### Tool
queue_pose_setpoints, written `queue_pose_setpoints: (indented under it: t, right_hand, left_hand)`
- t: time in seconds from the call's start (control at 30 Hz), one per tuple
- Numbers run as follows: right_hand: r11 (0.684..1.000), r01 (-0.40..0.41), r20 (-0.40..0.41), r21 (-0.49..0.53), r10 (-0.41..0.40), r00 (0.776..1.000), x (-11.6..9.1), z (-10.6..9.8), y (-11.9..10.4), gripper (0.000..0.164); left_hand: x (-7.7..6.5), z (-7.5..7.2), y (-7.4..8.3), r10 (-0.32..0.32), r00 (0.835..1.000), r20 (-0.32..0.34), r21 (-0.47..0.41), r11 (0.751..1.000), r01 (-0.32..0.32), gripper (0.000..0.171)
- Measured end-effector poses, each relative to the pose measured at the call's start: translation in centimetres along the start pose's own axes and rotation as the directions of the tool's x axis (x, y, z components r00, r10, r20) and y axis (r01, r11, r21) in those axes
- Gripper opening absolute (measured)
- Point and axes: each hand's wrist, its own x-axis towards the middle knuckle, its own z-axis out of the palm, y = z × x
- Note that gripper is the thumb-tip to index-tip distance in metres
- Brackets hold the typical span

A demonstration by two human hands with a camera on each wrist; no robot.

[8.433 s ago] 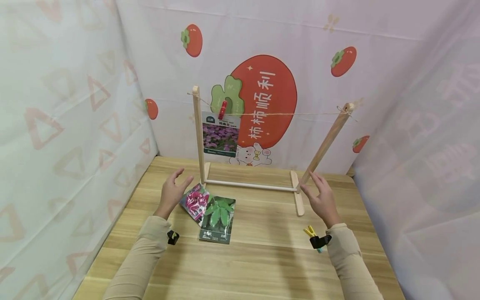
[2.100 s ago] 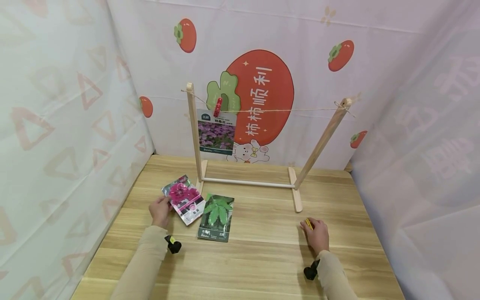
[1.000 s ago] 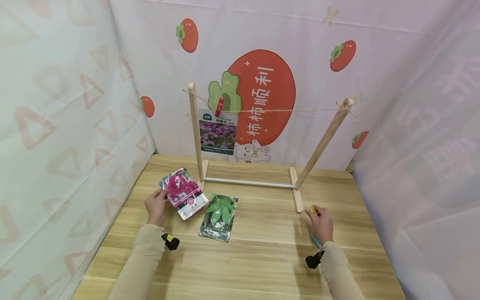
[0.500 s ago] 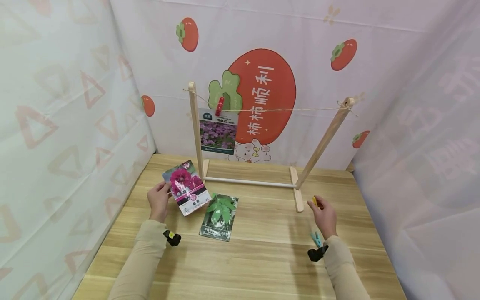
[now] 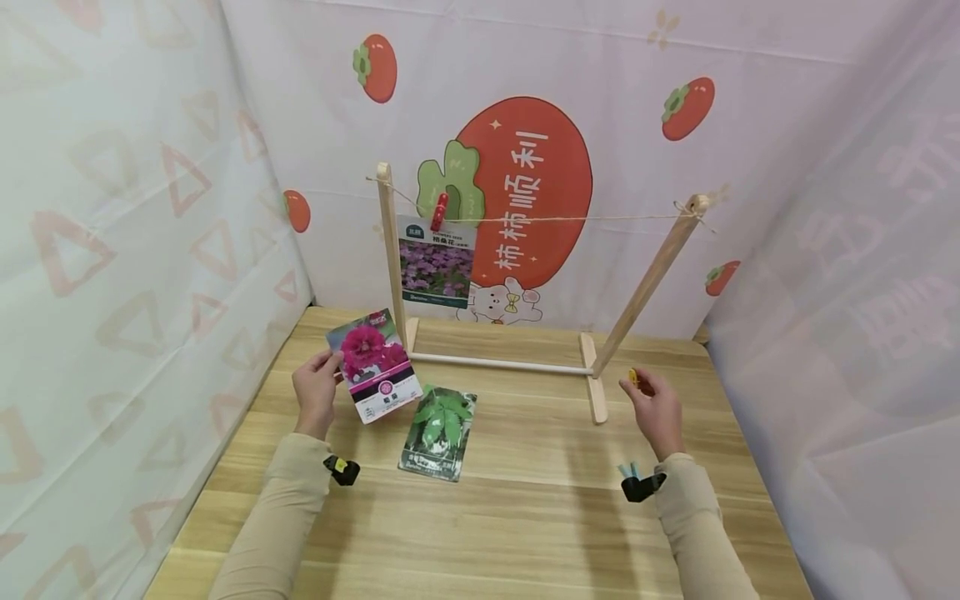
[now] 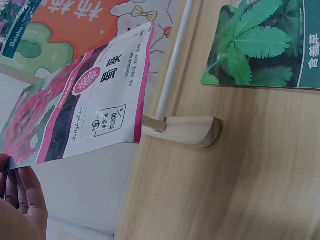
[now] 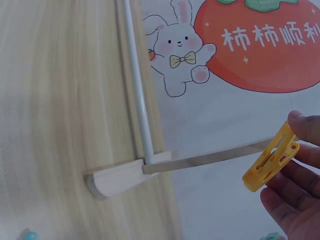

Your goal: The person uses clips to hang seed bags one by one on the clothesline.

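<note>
Left of centre in the head view, the left hand (image 5: 313,390) pinches the pink-flower packet (image 5: 377,369) by its edge. Toward the right, the right hand (image 5: 657,410) pinches a yellow clothespin (image 7: 264,171) between thumb and fingers

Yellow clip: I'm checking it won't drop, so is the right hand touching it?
Touching: the right wrist view shows the right hand pinching the yellow clip, its thumb against one end.

Beige sleeves (image 5: 270,517), black wrist cameras (image 5: 637,488), left yellow patch (image 5: 342,466)
</note>
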Motion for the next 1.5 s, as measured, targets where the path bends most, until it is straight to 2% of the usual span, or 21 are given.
queue_pose_setpoints:
  t: [0.17,0.33,0.57,0.77,1.13,1.5]
  right_hand:
    - [0.997,0.071,-0.054,0.041,-0.069,0.996,1.0,-0.2,-1.2,0.034]
    - [0.985,0.161,-0.126,0.063,-0.152,0.980,1.9,-0.6,-2.4,0.030]
    - [0.969,0.222,-0.150,0.104,-0.206,0.967,2.6,-1.1,-3.7,0.029]
    - [0.952,0.289,-0.182,0.101,-0.268,0.946,2.9,-1.4,-4.9,0.029]
    - [0.934,0.332,-0.174,0.132,-0.308,0.935,3.4,-2.1,-7.5,0.031]
    - [0.914,0.388,-0.172,0.118,-0.366,0.915,3.9,-3.6,-9.2,0.030]
  left_hand:
    - [-0.2,0.3,0.7,0.014,1.000,0.012,0.030,0.999,-0.015,0.039]
    - [-0.4,0.6,1.3,0.024,0.999,0.025,0.042,0.999,-0.025,0.038]
    - [-0.6,0.9,2.2,0.065,0.997,0.029,0.044,0.997,-0.066,0.036]
    - [-0.5,1.0,2.7,0.086,0.996,0.033,0.052,0.995,-0.088,0.035]
    - [-0.8,0.9,4.4,0.099,0.994,0.039,0.021,0.995,-0.100,0.042]
    - [-1.2,1.7,6.3,0.127,0.990,0.063,0.005,0.992,-0.128,0.043]
